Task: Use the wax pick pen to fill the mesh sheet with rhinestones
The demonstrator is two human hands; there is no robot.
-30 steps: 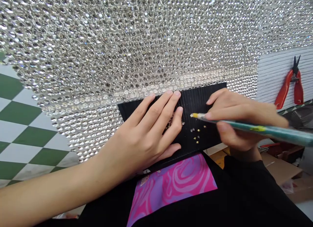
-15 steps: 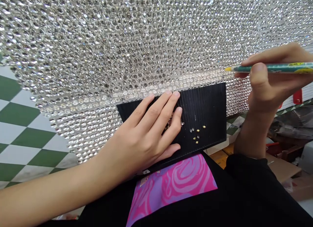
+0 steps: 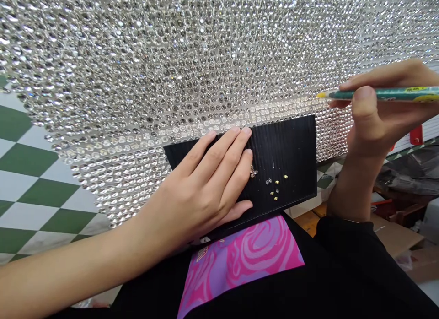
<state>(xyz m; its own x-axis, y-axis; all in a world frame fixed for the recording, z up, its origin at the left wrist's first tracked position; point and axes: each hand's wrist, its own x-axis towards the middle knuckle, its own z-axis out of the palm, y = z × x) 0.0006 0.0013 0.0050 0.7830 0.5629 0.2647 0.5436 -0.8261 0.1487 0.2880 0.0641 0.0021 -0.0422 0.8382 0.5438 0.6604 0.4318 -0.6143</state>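
My left hand (image 3: 209, 181) lies flat on a black ridged board (image 3: 291, 149), fingers stretched out and the thumb apart near its lower edge. By the fingertips sit a few small rhinestones (image 3: 253, 172), partly hidden under the hand. Several loose gold and clear stones (image 3: 276, 186) are scattered further right on the board. My right hand (image 3: 373, 110) pinches a green pencil (image 3: 387, 94) with a yellow tip. That tip is at the rows of rhinestones on the large glittering sheet (image 3: 192, 49); whether it touches one I cannot tell.
A pink and purple swirled card (image 3: 260, 250) lies on my lap below the board. Green and white checkered tiles (image 3: 37, 181) show at left. Cardboard (image 3: 394, 234) and a red object (image 3: 416, 135) are at right.
My left fingers have shifted slightly, and more of the small stones beside them show. The right hand and the pencil have barely moved.
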